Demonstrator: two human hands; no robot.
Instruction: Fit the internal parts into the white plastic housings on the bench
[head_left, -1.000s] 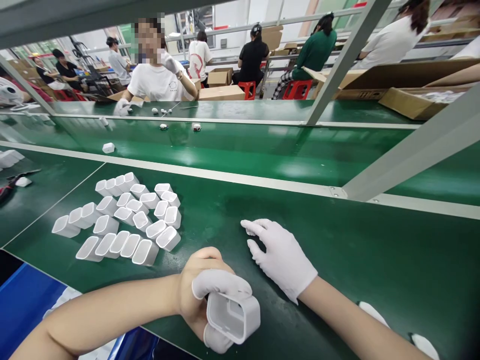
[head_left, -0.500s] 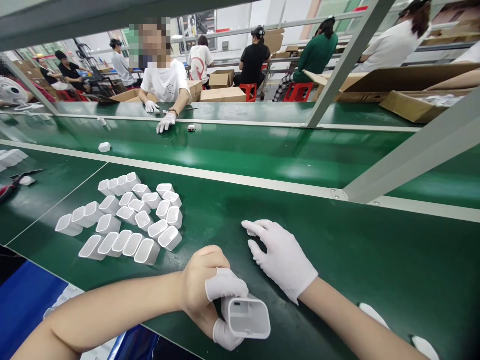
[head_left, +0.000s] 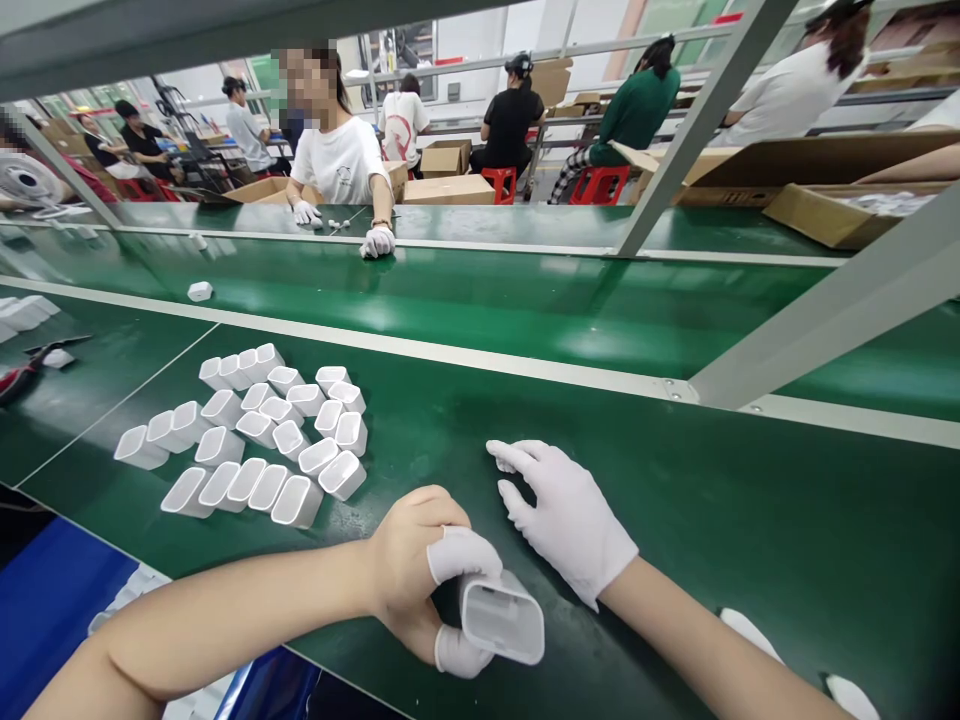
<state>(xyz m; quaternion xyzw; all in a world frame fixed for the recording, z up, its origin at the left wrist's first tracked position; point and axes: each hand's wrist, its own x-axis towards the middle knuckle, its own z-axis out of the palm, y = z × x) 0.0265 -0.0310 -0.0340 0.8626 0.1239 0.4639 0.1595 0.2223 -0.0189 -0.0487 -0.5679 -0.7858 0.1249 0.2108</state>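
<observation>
Between the thumb and fingers of my left hand, which wears white finger covers, is a white plastic housing. It is a hollow rounded box, and its open end faces me. My right hand, in a white glove, lies on the green worktable with its fingers stretched out and nothing in them. To the left of both hands, several similar white housings stand in loose rows with their open ends up.
A metal post slants up at the right. Beyond a pale rail runs a green conveyor belt carrying a small white part. Pliers lie far left. A co-worker sits opposite.
My left hand has tilted the housing a little; my right hand stays put. Across the belt, the co-worker's hand has moved right, over where a small part lay. Another small part on the belt has shifted left.
</observation>
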